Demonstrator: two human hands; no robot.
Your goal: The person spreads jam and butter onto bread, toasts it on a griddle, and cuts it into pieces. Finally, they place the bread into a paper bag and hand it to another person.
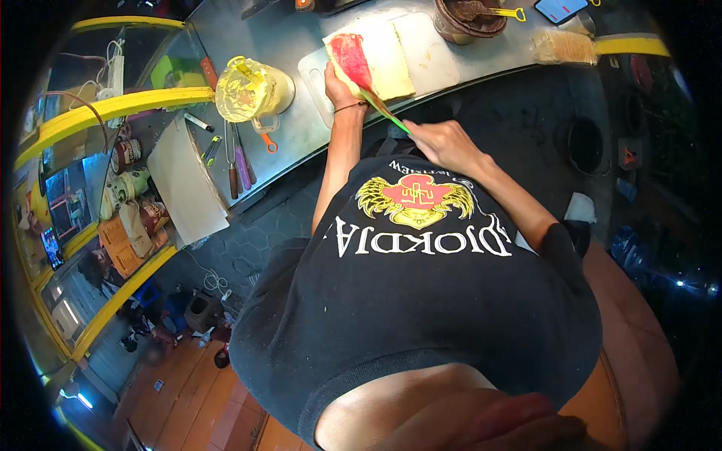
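Note:
An opened slab of soft bread (391,56) lies on a white cutting board (440,64), with red spread (350,59) covering a strip of its left half. My left hand (341,89) grips the left edge of the bread. In my right hand (445,143) is a spreading knife with a green handle (395,120), my fingers closed round its end. The knife's tip touches the near edge of the bread, by the lower end of the red strip.
To the left stands a tub of yellow cream (274,90). A brown-smeared pot (459,30), a wrapped loaf (564,46) and a phone (560,7) are at the right. Purple-handled tools (242,161) lie near the left end. Yellow-framed glass shelving (113,113) borders the counter.

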